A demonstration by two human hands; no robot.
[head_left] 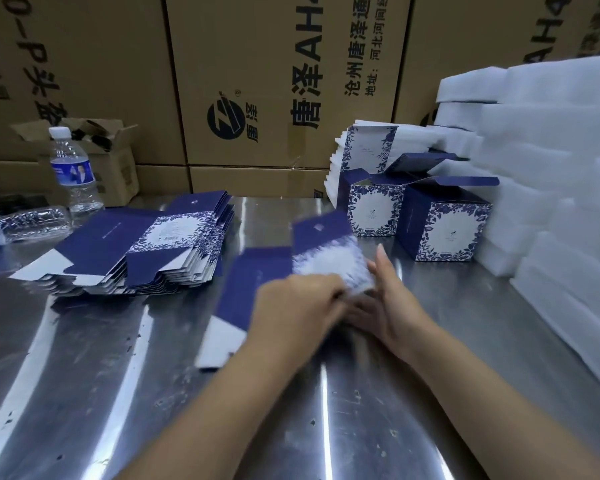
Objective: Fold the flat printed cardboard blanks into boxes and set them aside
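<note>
A flat blue and white printed blank [264,271] lies motion-blurred on the steel table [118,393] in front of me. My left hand [298,306] grips its near edge with curled fingers. My right hand [388,303] touches its right side, fingers fairly straight. A stack of flat blanks [142,247] lies to the left. Two folded boxes [374,206] [444,226] stand at the right with their top flaps open. Behind them more blanks [364,147] lean upright.
White foam sheets [541,202] are piled high along the right side. Large brown cartons [257,81] wall off the back. A water bottle [73,171] stands at the left, an empty crushed bottle [28,223] lies beside it, and a small open carton [108,157] sits behind.
</note>
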